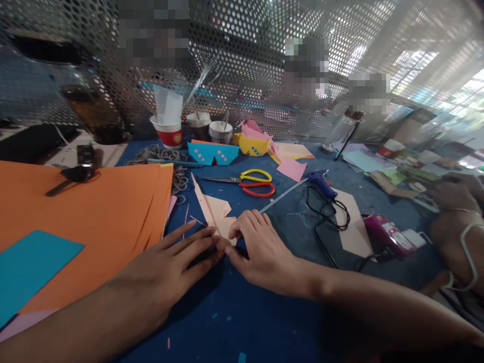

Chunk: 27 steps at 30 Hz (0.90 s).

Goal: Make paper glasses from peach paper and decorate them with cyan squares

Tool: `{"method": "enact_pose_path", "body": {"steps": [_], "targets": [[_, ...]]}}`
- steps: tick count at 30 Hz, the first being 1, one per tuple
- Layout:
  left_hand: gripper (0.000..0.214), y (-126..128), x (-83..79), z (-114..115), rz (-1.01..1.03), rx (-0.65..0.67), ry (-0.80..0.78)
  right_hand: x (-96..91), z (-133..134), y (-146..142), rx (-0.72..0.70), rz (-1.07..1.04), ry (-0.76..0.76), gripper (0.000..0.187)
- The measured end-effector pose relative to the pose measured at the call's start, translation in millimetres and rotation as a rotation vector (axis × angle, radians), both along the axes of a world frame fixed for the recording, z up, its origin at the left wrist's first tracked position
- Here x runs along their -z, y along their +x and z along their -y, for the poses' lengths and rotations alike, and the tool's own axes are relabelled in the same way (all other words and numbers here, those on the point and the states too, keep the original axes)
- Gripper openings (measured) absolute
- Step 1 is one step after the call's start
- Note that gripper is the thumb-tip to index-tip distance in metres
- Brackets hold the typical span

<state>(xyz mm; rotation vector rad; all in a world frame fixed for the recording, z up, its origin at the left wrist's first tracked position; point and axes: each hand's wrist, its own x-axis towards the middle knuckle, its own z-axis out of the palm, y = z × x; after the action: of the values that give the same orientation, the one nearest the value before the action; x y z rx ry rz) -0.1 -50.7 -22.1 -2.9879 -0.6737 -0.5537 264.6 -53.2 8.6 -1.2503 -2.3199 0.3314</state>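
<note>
A folded piece of pale peach paper (215,209) lies on the blue table (234,312) in front of me. My left hand (177,262) rests flat with its fingers stretched out, their tips pressing on the paper's near edge. My right hand (257,247) is curled beside it, with thumb and fingers pinching the paper's near corner. Just beyond lie scissors (251,182) with yellow and red handles.
Large orange sheets (86,212) and a teal sheet (30,267) lie at the left. A blue glue gun (321,182) with a black cable, a magenta device (387,237), paper cups (170,132), and coloured paper crafts (212,152) surround the middle. Another person's arm (456,222) rests at right.
</note>
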Motion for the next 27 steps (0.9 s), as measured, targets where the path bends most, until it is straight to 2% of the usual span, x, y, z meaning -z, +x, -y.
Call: {"method": "enact_pose_path", "body": {"steps": [4,9,13,21,24,27], "targets": [[0.083,-3,2.3,-5,-0.014,-0.012,0.013,0.3,1,0,-0.005,0.021,0.006,0.008],[0.09,-6,-2.5,-14,-0.008,0.09,-0.052,-1.1,-1,1,0.024,-0.032,0.005,0.013],[0.082,-2,-3.1,-10,0.079,0.004,-0.069,-3.2,-1,2,0.017,-0.066,0.03,0.011],[0.079,1,0.3,-4,0.114,-0.019,-0.088,1.8,1,-1,-0.011,0.014,0.018,0.01],[0.07,3,-1.5,-5,0.131,-0.027,-0.049,0.9,1,-1,-0.006,-0.001,0.046,0.009],[0.049,9,-4.9,-8,0.165,-0.04,0.013,-1.4,0,-1,0.025,-0.045,0.075,0.008]]}}
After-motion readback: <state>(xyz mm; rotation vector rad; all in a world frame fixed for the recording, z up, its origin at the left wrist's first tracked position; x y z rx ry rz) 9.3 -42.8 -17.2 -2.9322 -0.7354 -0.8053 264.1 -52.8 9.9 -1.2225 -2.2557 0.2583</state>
